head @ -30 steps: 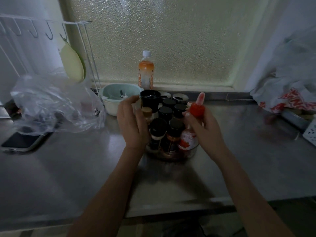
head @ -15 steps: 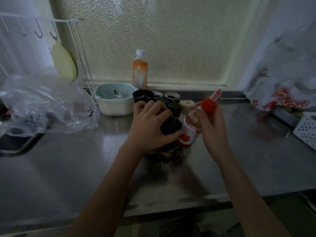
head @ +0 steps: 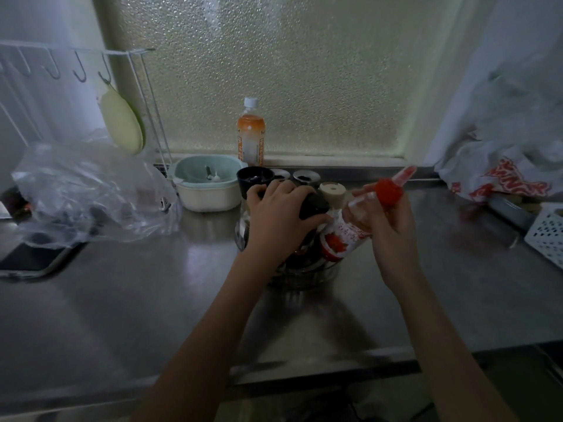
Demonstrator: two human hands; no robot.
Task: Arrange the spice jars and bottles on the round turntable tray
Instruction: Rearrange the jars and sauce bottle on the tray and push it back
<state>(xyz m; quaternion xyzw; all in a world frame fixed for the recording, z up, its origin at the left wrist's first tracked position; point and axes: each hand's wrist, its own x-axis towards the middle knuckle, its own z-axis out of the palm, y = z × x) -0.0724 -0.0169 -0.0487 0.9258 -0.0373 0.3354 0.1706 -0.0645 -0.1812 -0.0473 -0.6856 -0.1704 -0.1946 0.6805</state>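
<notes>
A clear round turntable tray (head: 304,277) sits mid-counter, crowded with several dark-capped spice jars. My left hand (head: 278,219) lies over the jars and grips one black-lidded jar (head: 313,205) from above. My right hand (head: 387,220) holds a clear squeeze bottle (head: 341,236) with a red-and-white label and a red nozzle cap, tilted right, its base at the tray's right edge. Behind stand a black cup (head: 254,178), two small open jars (head: 306,176) and a beige-lidded jar (head: 332,191). Most jars are hidden under my left hand.
An orange drink bottle (head: 250,134) stands on the window ledge. A pale bowl (head: 208,182) sits left of the jars, beside a crumpled plastic bag (head: 88,193) and a phone (head: 33,258). A printed bag (head: 502,178) and white basket (head: 548,233) lie right.
My left hand moved from beside the jars onto their tops and closed on a black-lidded jar. My right hand lifted and tilted the squeeze bottle to the right.
</notes>
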